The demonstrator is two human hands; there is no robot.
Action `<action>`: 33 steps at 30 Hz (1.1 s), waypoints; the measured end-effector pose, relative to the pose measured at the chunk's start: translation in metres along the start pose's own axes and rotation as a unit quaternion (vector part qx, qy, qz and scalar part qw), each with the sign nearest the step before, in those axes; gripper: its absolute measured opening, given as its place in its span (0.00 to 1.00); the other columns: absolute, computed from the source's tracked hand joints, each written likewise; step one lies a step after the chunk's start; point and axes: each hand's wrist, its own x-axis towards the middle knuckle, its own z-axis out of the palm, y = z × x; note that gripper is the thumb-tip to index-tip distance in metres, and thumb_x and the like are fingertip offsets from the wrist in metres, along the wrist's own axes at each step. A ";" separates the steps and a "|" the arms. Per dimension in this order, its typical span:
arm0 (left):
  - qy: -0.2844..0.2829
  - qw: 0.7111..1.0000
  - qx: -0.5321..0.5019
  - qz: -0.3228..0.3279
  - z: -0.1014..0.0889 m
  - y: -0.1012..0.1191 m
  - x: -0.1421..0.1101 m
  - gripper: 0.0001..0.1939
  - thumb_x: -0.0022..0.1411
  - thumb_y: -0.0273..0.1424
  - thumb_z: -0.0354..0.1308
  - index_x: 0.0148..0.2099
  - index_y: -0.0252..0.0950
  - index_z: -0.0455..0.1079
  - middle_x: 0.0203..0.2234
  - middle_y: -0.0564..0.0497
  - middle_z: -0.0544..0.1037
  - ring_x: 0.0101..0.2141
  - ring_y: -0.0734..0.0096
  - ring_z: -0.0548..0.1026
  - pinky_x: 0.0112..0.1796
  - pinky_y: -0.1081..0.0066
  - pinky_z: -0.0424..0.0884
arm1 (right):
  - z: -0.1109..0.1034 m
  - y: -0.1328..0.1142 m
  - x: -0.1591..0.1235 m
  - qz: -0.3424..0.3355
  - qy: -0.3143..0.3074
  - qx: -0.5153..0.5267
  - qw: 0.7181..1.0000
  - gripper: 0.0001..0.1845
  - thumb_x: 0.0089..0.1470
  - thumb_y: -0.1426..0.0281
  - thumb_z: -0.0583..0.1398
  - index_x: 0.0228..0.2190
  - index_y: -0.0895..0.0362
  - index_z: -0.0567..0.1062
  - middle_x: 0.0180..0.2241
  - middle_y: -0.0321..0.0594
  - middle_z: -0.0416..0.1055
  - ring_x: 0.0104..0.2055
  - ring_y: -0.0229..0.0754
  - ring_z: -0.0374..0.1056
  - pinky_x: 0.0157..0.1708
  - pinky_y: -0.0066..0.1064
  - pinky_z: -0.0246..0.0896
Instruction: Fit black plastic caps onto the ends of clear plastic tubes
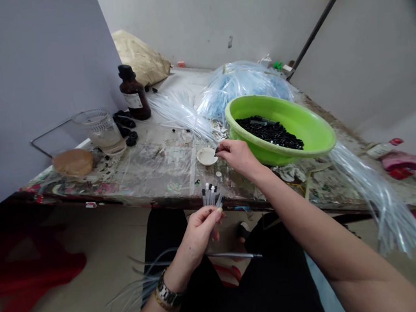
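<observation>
My left hand (202,229) is closed round a bundle of clear plastic tubes (211,198), several of them tipped with black or white caps. The tubes' long loose ends (145,273) trail past my wrist over my lap. My right hand (237,157) is pinched on a small black cap (217,152), mostly hidden by the fingertips, at the right rim of a small white dish (204,157). Just beyond this hand stands a green basin (314,127) with a heap of small black pieces (269,133) in it.
Behind the basin lie bundled clear tubes (238,83); more tubes (379,194) hang over the table's right edge. A brown bottle (135,97), a plastic cup of liquid (106,133) and a round brown lid-like thing (73,163) stand at the left.
</observation>
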 end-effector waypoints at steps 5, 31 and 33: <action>0.003 1.000 -0.001 0.004 0.001 0.003 0.000 0.15 0.57 0.41 0.59 0.29 0.33 0.70 0.12 0.57 0.66 0.16 0.78 0.63 0.22 0.76 0.58 | 0.004 -0.004 0.009 -0.051 -0.058 -0.163 0.984 0.07 0.54 0.74 0.59 0.33 0.59 0.79 0.34 0.43 0.79 0.37 0.42 0.72 0.37 0.28 0.59; 0.007 1.000 -0.002 0.002 0.000 -0.001 -0.001 0.16 0.57 0.43 0.59 0.28 0.34 0.69 0.13 0.58 0.66 0.15 0.78 0.62 0.20 0.76 0.57 | 0.001 -0.021 0.015 -0.064 -0.072 -0.180 0.979 0.07 0.53 0.73 0.61 0.31 0.58 0.80 0.35 0.43 0.75 0.36 0.43 0.69 0.36 0.31 0.59; 0.009 1.000 0.000 0.005 0.000 -0.002 -0.001 0.16 0.58 0.43 0.59 0.29 0.33 0.69 0.13 0.58 0.66 0.15 0.78 0.63 0.21 0.76 0.58 | -0.006 -0.024 0.012 -0.076 -0.027 -0.115 0.990 0.06 0.52 0.73 0.61 0.28 0.58 0.79 0.32 0.41 0.74 0.35 0.42 0.68 0.37 0.30 0.59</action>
